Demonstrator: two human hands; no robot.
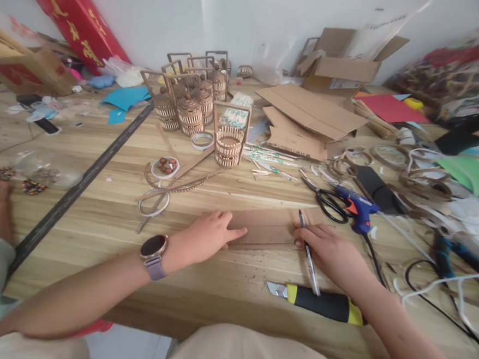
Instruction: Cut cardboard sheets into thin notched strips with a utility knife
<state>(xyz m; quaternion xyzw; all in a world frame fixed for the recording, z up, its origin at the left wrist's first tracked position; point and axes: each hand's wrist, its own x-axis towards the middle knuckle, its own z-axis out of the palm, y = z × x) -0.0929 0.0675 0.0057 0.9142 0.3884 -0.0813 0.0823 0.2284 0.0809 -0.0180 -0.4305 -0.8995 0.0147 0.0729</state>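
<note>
Covering left end of cardboard strip [266, 229]: left hand [210, 235], grip partly spread; right hand [328, 250], grip holding pen [311, 266].

One pen [310, 256], one cutter [320, 303], one wristwatch [154, 246]

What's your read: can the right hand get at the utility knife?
Probably yes: the utility knife lies close to the right hand, mostly uncovered, though the pen held there would likely need setting down first.

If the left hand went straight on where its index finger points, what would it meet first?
Moving along the cardboard strip, probably the pen in the right hand; depth is unclear.
</note>
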